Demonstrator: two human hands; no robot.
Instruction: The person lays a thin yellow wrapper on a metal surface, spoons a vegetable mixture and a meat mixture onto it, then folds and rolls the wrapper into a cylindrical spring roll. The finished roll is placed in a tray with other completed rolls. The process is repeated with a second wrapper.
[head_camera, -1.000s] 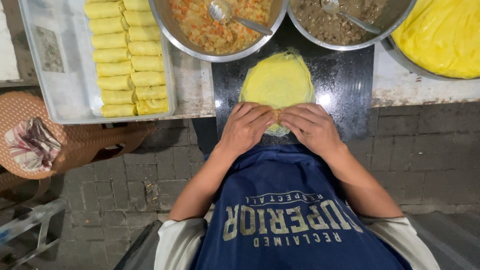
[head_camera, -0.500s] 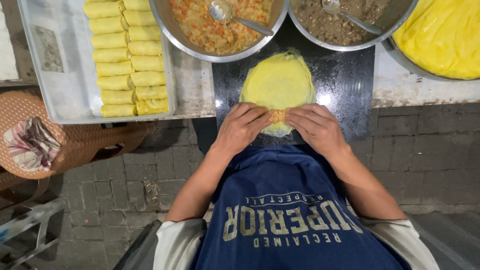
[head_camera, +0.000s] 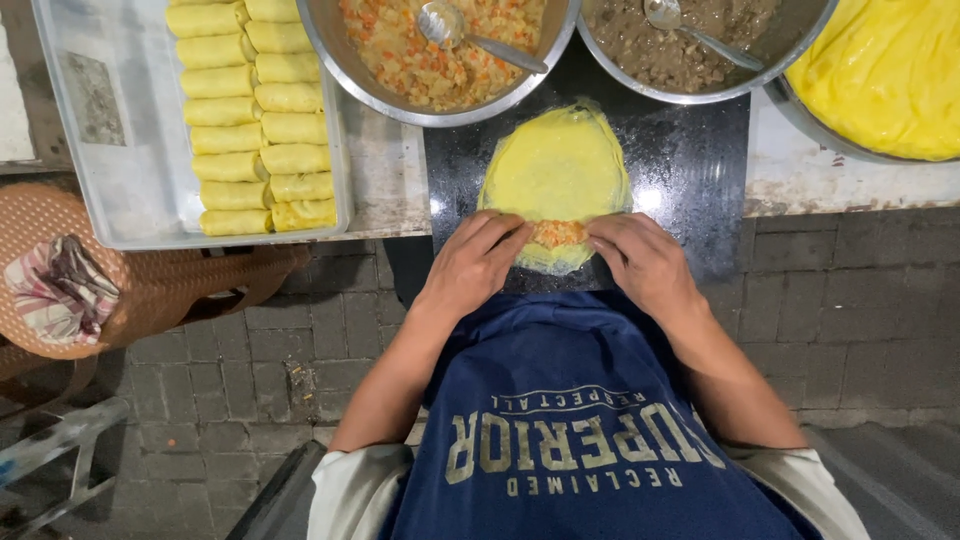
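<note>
My left hand (head_camera: 472, 262) and right hand (head_camera: 643, 262) press flat, fingers spread, on the near edge of a yellow crepe (head_camera: 556, 170) on the dark slab (head_camera: 690, 160), flanking an orange filling strip (head_camera: 558, 234). Finished rolls (head_camera: 250, 110) fill the tray (head_camera: 120, 180) far left.

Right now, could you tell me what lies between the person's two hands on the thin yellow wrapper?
In the head view, a small mound of orange filling lies between the left hand and right hand, on the round yellow wrapper.
</note>
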